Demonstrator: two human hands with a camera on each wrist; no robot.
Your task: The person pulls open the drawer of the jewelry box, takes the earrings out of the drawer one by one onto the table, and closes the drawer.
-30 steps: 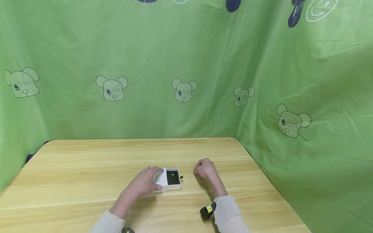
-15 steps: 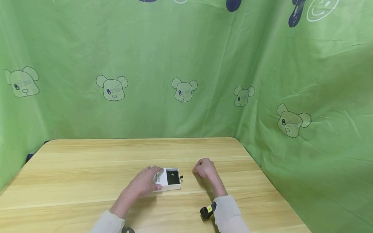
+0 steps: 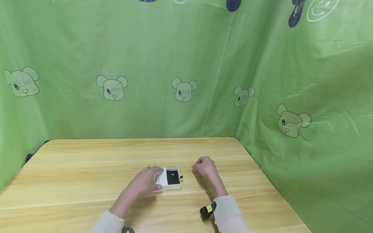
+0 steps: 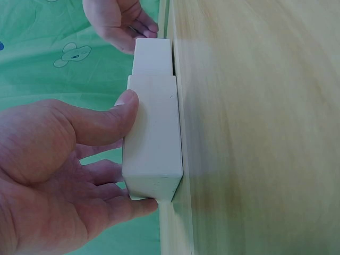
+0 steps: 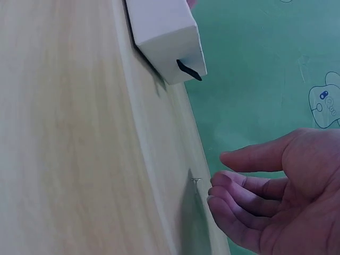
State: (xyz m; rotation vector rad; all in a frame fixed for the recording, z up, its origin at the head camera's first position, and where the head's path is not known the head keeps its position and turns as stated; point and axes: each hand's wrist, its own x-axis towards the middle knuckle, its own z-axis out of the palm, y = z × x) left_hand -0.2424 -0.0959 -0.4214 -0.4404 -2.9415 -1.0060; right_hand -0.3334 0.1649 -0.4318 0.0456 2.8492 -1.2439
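A small white drawer-style jewelry box lies on the wooden table, its tray pulled partly out to the right. In the tray is a black pad with a tiny shiny star-like piece on it. My left hand grips the box's outer sleeve, thumb on the near side and fingers round the far side. To the right, my right hand hovers low with loosely curled fingers. In the right wrist view a tiny metal stud is just beyond its fingertips, apart from the thumb; whether they touch it cannot be told.
A short black ribbon tab sticks out of the tray's end. The light wood table reaches back to a green curtain, which also hangs along the right. Each wrist carries a black camera.
My right hand has shifted slightly away from me and to the left, by a very small amount. The left hand and the box have stayed still.
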